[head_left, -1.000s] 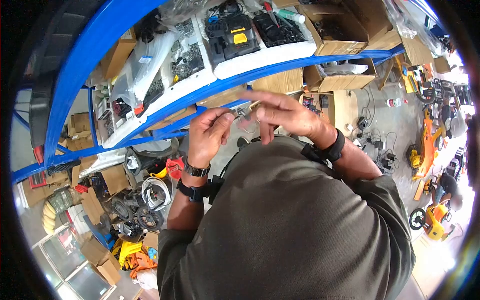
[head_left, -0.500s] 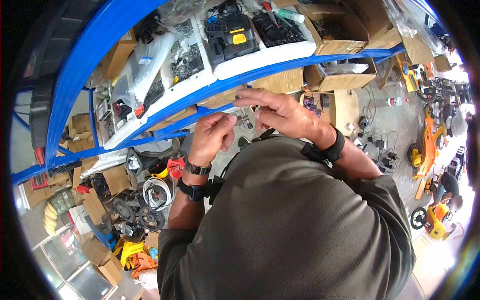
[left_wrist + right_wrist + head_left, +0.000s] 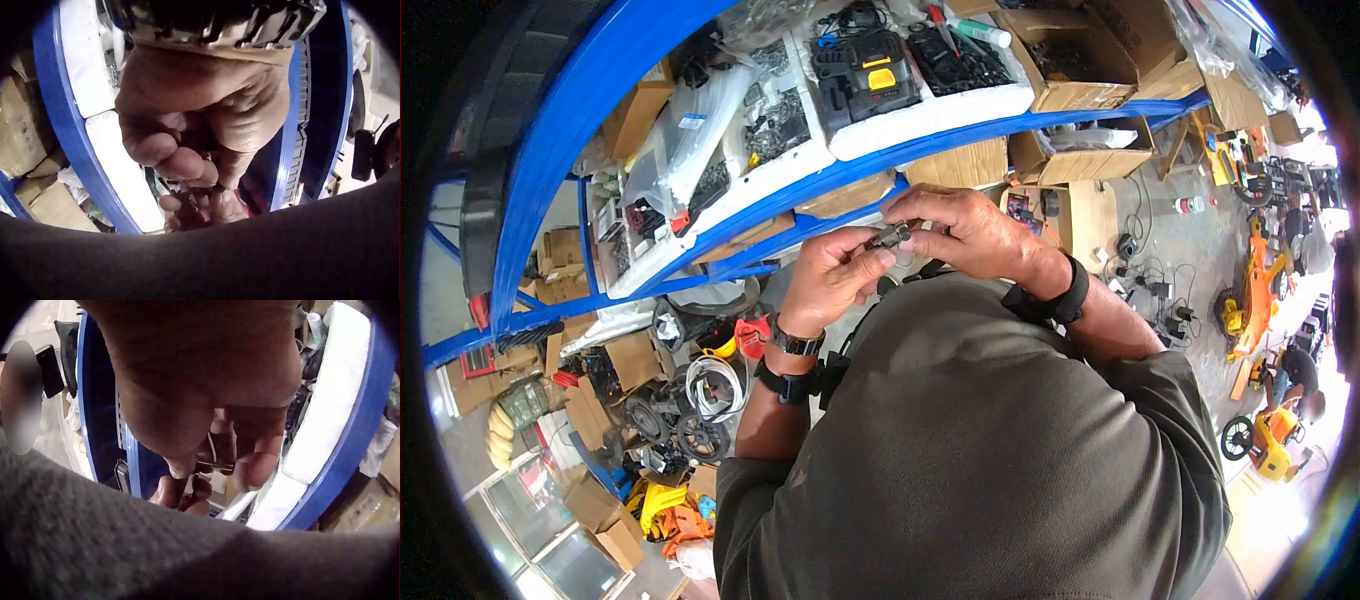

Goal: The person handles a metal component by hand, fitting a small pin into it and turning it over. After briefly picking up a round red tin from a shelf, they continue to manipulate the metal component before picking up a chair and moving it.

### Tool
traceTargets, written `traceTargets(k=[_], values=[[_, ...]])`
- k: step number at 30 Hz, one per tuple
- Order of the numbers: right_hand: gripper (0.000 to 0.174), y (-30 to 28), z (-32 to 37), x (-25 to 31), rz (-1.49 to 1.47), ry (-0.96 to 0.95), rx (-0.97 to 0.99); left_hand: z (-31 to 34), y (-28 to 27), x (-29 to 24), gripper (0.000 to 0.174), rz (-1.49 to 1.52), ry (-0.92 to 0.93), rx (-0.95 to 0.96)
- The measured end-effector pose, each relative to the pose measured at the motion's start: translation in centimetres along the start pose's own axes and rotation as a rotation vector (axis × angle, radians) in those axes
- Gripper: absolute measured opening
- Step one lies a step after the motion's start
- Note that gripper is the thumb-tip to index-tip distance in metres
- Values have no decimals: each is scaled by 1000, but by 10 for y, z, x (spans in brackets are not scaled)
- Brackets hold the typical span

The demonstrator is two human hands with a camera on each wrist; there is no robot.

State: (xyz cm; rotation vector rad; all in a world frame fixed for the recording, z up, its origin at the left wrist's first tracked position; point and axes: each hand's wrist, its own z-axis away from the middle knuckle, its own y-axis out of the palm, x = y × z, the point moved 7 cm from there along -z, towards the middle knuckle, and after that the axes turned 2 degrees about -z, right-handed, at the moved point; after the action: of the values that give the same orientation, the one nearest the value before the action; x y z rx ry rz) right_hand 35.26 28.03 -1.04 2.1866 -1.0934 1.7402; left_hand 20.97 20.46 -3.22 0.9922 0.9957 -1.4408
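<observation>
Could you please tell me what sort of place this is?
It looks like a workshop or storeroom: blue shelving, small loose parts in white trays, and a yellow wheeled machine.

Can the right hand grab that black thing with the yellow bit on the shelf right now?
Probably not yet: the right hand is busy with a small metal part. But the black thing with the yellow bit sits uncovered past the blue shelf edge, so the way looks free otherwise.

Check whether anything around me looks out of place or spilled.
What look like dark adapters lie scattered over the floor on your right, which seems untidy. No spill stands out. The metal part in your left hand is too small to judge for damage.
</observation>
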Motion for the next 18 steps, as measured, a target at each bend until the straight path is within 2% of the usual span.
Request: traceTargets(k=[5, 8, 11, 14, 18], values=[[20, 0, 1, 2, -10, 158, 69, 5, -3, -6, 21, -121, 43, -60], [23, 3, 6, -6, -96, 274, 73, 6, -2, -12, 23, -197, 161, -121], [33, 4, 10, -10, -298, 455, 41, 7, -1, -18, 24, -245, 149, -151], [47, 5, 14, -12, -429, 530, 76, 7, -7, -7, 25, -283, 147, -192], [57, 7, 15, -4, -514, 462, 104, 7, -11, -7, 25, -268, 103, -284]])
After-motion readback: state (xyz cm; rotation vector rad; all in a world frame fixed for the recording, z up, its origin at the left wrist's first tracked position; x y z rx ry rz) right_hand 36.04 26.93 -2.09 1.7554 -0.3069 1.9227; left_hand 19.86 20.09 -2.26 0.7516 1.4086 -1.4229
